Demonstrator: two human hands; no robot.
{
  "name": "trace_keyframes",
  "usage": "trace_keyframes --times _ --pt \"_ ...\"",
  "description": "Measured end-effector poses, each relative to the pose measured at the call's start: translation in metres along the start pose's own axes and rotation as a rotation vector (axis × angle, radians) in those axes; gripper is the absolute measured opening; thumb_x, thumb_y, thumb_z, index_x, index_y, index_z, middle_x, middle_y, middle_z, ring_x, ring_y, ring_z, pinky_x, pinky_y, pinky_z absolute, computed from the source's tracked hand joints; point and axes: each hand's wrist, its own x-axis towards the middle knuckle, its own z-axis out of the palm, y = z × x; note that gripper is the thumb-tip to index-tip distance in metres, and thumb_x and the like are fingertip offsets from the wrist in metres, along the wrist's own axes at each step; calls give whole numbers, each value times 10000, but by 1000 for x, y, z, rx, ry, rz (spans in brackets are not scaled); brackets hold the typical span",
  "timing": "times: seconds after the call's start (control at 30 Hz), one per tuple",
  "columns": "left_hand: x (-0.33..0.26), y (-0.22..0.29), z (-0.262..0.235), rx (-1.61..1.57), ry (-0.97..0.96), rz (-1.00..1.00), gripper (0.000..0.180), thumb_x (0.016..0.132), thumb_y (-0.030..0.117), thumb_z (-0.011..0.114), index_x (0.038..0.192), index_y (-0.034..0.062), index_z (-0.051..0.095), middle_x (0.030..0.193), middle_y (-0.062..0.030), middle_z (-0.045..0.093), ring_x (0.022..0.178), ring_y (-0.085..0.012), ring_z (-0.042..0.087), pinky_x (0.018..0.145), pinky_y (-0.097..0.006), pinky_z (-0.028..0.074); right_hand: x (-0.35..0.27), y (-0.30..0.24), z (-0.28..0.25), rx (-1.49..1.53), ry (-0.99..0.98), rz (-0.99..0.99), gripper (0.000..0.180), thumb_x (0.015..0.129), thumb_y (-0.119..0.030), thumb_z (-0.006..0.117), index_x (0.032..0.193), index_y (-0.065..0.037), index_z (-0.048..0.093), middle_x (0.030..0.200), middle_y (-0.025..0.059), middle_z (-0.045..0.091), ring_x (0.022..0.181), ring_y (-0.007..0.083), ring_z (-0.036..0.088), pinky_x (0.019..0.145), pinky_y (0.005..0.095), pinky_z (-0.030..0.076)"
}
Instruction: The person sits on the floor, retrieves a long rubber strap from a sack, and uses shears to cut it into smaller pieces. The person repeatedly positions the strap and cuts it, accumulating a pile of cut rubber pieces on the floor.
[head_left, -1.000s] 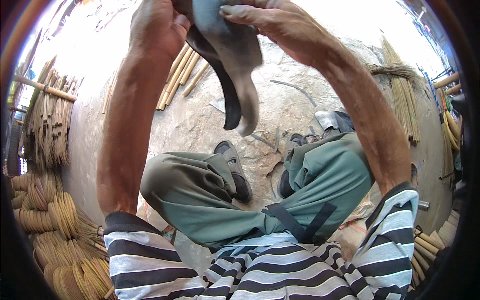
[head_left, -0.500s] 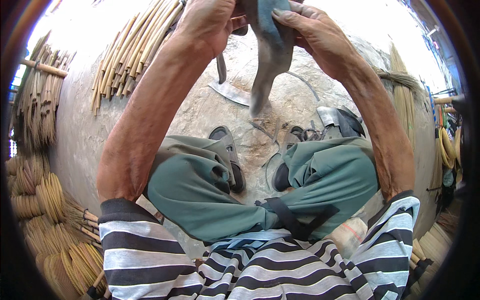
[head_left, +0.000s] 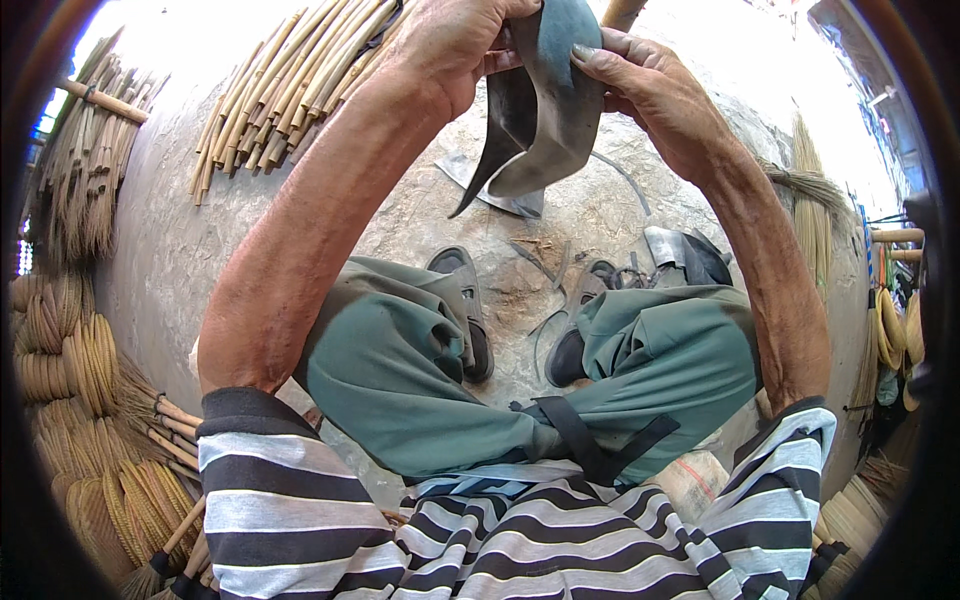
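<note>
Near the top of the view, both hands hold a dark grey, rubber-like strip [head_left: 555, 120] with a bluish sheen. It hangs down in a bent loop, one end tapering to a dark point at the lower left. My left hand [head_left: 455, 50] is closed at the strip's upper left, its fingertips partly hidden behind it. My right hand [head_left: 650, 85] pinches the strip's right edge, thumb in front and fingers behind. Below the strip a pale grey flat piece [head_left: 520, 203] lies on the floor, partly covered by it. The strip's upper end is cut off by the frame.
Bamboo sticks [head_left: 285, 85] lie bundled beyond my left forearm. Straw brooms [head_left: 75, 170] stand far left, with woven coils [head_left: 95, 370] below. Thin dark scraps [head_left: 535, 262] lie between my sandals; a grey-black folded piece [head_left: 685, 255] sits by my right knee. Another broom [head_left: 808, 205] is at right.
The strip has been raised and turned; its lower part now bends into a loop with a dark pointed end showing. A bamboo pole end has come into view beside my right hand.
</note>
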Motion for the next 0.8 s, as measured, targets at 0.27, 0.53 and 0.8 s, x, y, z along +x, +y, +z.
trace_keyframes --times 0.27,0.53,0.8 --pt "3 -12 -6 -21 36 34 253 1012 205 666 1210 49 692 1053 -28 704 959 -109 647 853 -311 531 -4 -4 0 34 -95 -13 412 1056 -333 625 1305 -8 670 1062 122 717 1008 197 669 969 412 531" --pt "8 0 4 -187 167 27 211 1014 144 650 1159 -10 647 1095 -101 665 948 -153 664 819 -279 606 -15 -25 13 6 -194 -77 358 1026 -266 634 1254 -2 716 1064 159 737 1050 231 684 1027 447 534" --pt "16 12 -14 -279 280 -32 213 1016 101 628 1169 -47 629 907 -142 743 750 -167 735 708 -284 631 -36 -31 56 -369 -565 -227 243 971 -159 592 1054 -3 758 925 192 757 849 282 743 824 451 610"
